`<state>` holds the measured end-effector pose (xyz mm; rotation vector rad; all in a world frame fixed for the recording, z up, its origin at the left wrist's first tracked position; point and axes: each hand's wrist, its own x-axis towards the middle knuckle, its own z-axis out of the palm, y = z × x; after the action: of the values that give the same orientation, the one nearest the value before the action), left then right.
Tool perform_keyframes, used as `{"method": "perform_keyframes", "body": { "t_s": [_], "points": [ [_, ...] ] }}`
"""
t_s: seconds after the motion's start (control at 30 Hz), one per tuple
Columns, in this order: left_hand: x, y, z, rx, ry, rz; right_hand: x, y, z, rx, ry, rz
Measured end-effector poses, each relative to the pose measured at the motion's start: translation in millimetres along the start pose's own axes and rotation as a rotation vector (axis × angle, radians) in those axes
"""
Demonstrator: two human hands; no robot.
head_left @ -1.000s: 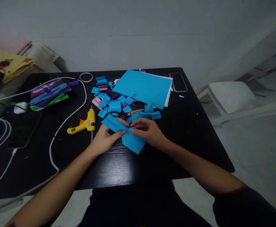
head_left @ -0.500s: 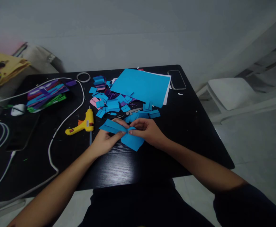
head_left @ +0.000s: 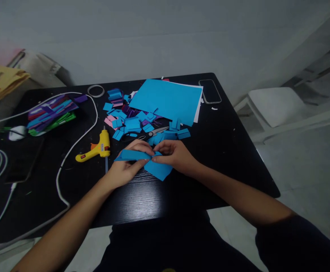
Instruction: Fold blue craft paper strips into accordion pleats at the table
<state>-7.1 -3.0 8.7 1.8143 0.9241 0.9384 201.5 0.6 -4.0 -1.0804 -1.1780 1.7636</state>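
Observation:
A folded piece of blue paper (head_left: 159,170) is pinched between both hands above the front part of the black table (head_left: 199,189). My left hand (head_left: 127,170) is closed on its left part, where a folded strip sticks out over the fingers. My right hand (head_left: 178,156) grips the paper beside the left fingertips, thumb on the near face. The lower corner of the paper hangs free between the hands. Just beyond the fingers lie scissors (head_left: 158,131) and small folded blue paper pieces (head_left: 132,124) in a loose heap.
A yellow glue gun (head_left: 98,147) lies left of my left hand. Behind the heap rests a large blue sheet (head_left: 167,99) over white paper. A phone (head_left: 210,91) is at the far right. A white cable (head_left: 77,141) curves along the left, near a colourful strip bundle (head_left: 51,115).
The left part of the blue paper has tipped over and now shows a narrower folded strip. Both hands stay closed on the paper. The view has shifted slightly.

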Motion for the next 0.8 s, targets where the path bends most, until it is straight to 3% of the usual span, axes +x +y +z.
{"method": "perform_keyframes", "body": {
  "t_s": [0.23, 0.8],
  "points": [
    [-1.5, -1.1, -3.6, 0.092, -0.098, 0.036, 1.0, 6.2, -0.5, -0.029, -0.006, -0.027],
    [-2.9, -5.4, 0.5, 0.210, -0.014, 0.002, -0.6, 3.3, -1.0, 0.041, -0.006, 0.023]
  ]
}}
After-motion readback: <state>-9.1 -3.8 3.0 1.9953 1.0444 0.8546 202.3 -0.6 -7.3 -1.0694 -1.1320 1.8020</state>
